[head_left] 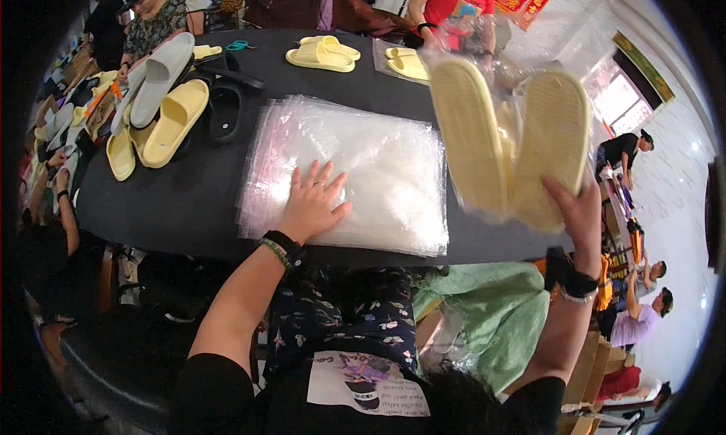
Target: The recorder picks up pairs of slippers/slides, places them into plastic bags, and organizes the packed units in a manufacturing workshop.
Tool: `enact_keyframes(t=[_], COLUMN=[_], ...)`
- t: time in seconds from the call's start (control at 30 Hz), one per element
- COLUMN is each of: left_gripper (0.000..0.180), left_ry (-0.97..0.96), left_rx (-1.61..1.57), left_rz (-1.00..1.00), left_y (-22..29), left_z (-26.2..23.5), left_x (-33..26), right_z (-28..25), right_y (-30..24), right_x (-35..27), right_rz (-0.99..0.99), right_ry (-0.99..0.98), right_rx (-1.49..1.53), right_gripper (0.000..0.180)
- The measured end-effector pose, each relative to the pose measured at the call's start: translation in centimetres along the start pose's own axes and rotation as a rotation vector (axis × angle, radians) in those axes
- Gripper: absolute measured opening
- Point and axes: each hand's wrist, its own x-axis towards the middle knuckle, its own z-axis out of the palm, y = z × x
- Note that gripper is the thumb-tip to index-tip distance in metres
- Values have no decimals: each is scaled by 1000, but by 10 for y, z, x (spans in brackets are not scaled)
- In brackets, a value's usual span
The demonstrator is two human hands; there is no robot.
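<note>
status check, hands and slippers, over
Left hand flat on bag stack. Right hand holds bagged yellow slippers aloft. Nothing blocking.

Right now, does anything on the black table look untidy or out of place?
Yes: the grey, black and pale yellow foam slippers at the far left lie in a loose heap, overlapping. The stack of clear plastic bags under the left hand is fanned unevenly. The right hand holds a bagged yellow pair.

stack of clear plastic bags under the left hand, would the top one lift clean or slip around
The stack of clear plastic bags looks thin and glossy, so a sheet would probably be floppy and light. Its edges are fanned unevenly, suggesting the sheets slide over each other easily. The left hand lies flat on top, which likely keeps them from shifting.
</note>
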Motion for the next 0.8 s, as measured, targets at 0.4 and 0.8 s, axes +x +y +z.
enact_keyframes(t=[0.4, 0.8], left_gripper=[66, 71], left_ry=[-115, -514], left_rx=[-6, -408], left_rz=[15, -207], left_y=[5, 26], left_z=[9, -51], left_x=[13, 12], right_z=[232, 218], right_y=[-6, 49], right_x=[-75, -61], right_rz=[-536, -428], right_ry=[-447, -238], right_rx=[-311, -54], right_gripper=[56, 59])
